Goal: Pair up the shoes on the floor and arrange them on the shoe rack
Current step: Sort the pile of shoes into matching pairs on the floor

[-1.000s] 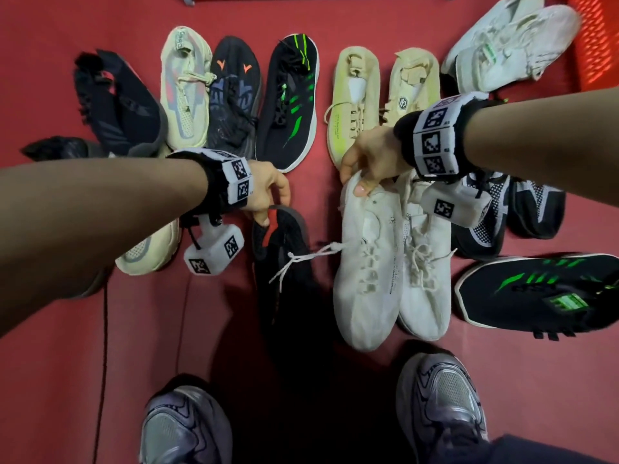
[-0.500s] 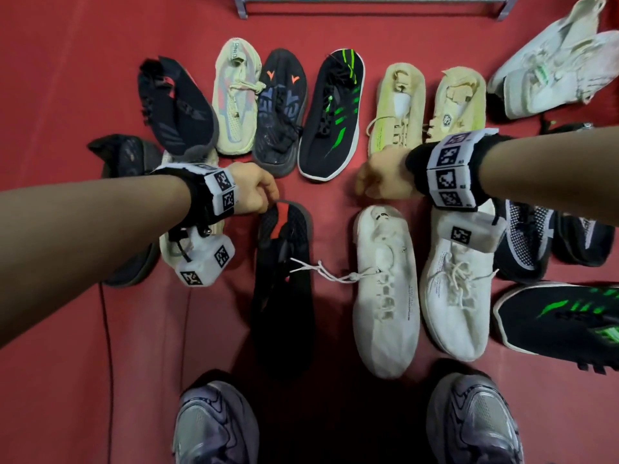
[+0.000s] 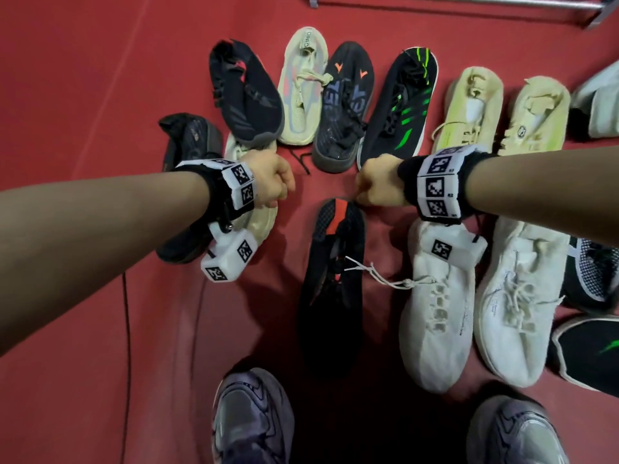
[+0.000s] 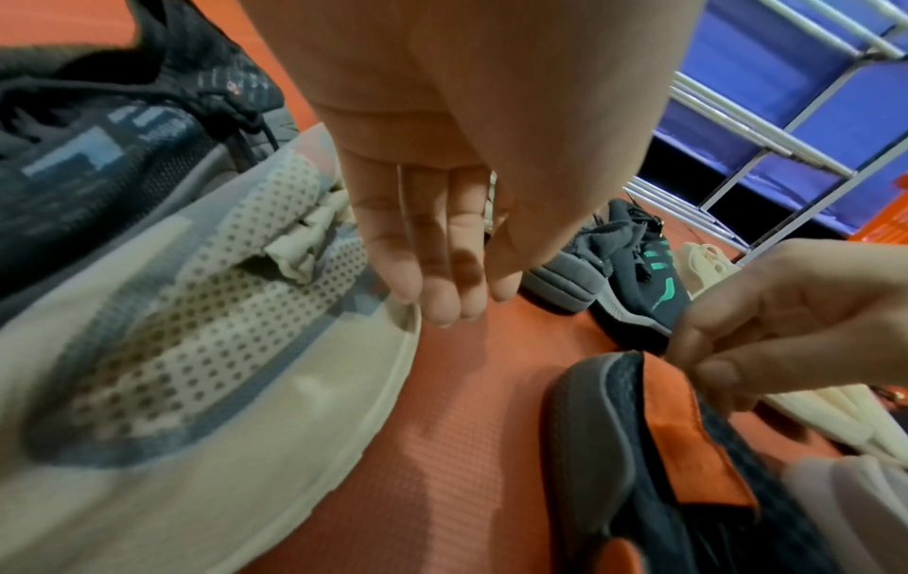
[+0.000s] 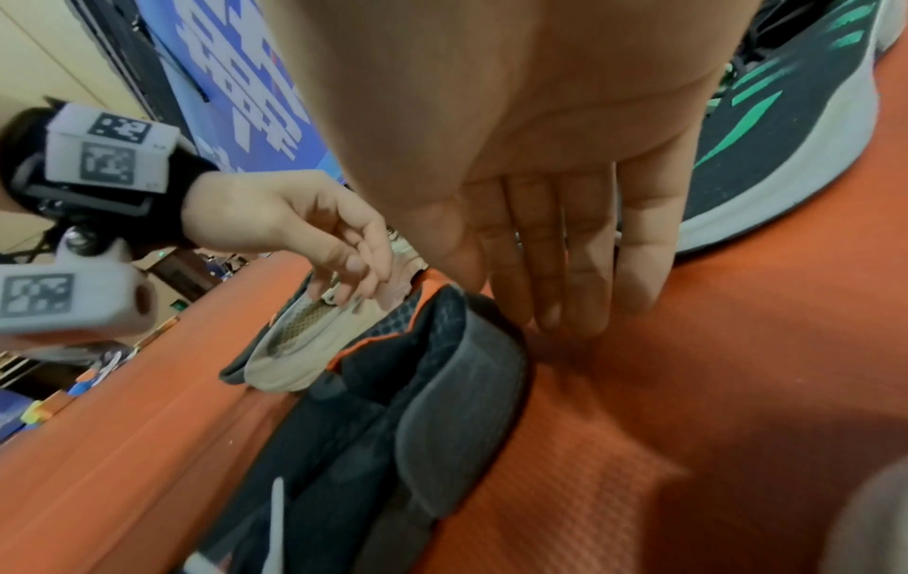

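A black shoe (image 3: 335, 296) with an orange-red heel tab lies mid-floor, toe toward me. My right hand (image 3: 368, 192) is at its heel; thumb and fingertips (image 4: 687, 341) pinch the heel edge by the tab, and the fingers (image 5: 565, 272) reach down behind the heel (image 5: 467, 369). My left hand (image 3: 271, 182) hangs with relaxed fingers (image 4: 442, 272) over the toe of a cream mesh shoe (image 4: 196, 349) and holds nothing. A similar black shoe with red lining (image 3: 244, 92) lies in the back row. Two white shoes (image 3: 438, 316) (image 3: 522, 296) lie side by side on the right. The shoe rack's rail (image 3: 469, 1) shows at the top.
Several more shoes lie in a row beyond my hands: cream (image 3: 303, 88), dark blue (image 3: 345, 105), black with green stripes (image 3: 402, 108), two pale yellow (image 3: 469, 108). More lie at the right edge. My own grey sneakers (image 3: 251, 420) stand near. A black cable (image 3: 125, 329) runs along the left floor.
My right hand let go of the white shoe, which now lies on the floor, and moved left to the black shoe's heel. My left hand left that heel and drew back left.
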